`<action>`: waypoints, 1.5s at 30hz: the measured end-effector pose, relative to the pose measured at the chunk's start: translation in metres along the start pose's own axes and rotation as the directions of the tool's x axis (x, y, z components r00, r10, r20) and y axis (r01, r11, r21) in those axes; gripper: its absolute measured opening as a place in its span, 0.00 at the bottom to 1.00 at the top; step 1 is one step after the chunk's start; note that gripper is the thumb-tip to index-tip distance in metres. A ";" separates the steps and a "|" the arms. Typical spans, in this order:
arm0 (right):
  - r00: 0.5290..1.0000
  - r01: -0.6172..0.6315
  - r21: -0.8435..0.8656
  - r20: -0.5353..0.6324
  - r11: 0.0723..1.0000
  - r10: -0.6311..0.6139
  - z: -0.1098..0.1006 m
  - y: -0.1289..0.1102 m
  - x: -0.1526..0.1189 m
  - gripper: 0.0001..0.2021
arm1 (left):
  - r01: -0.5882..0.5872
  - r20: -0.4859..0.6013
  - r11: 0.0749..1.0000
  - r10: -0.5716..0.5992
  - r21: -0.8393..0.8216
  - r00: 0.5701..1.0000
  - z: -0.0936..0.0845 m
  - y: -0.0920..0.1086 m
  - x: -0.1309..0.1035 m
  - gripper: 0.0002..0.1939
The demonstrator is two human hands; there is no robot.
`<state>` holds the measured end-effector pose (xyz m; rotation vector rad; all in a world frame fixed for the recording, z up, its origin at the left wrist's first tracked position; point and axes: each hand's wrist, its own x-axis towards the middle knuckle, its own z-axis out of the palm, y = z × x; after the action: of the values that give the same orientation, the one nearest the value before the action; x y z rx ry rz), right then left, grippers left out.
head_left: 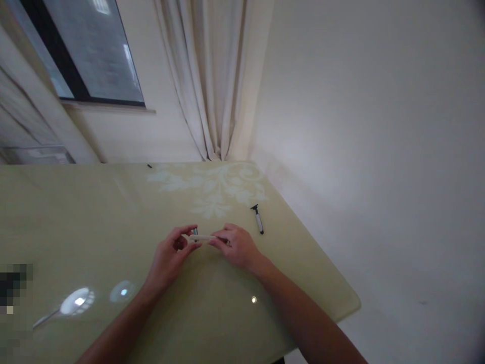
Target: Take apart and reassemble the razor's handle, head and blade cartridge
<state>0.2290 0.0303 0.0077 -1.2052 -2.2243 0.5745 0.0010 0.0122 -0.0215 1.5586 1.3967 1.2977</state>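
Note:
A razor with a pale handle (204, 237) is held level between my two hands, above the middle of the table. My left hand (172, 253) pinches its bluish head between thumb and fingertips at the left end. The fingers of my right hand (237, 246) are closed around the right end of the handle, which they partly hide. A second razor (258, 221), black and grey, lies on the table just beyond my right hand, its head pointing away from me.
The glossy green table (94, 217) has a pale floral pattern and light reflections. A small black piece (149, 166) lies by its far edge. Curtains (212, 76) and a window (98, 50) stand behind; a white wall (359, 126) borders the right side.

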 end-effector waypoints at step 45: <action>0.998 0.048 0.077 0.035 0.996 -0.051 -0.006 0.006 0.003 0.12 | -0.010 -0.001 1.000 0.010 -0.026 1.000 -0.005 -0.010 0.003 0.26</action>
<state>0.2359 0.0369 0.0095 -1.1067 -2.2347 0.6609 -0.0068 0.0167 -0.0287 1.5501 1.3690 1.3175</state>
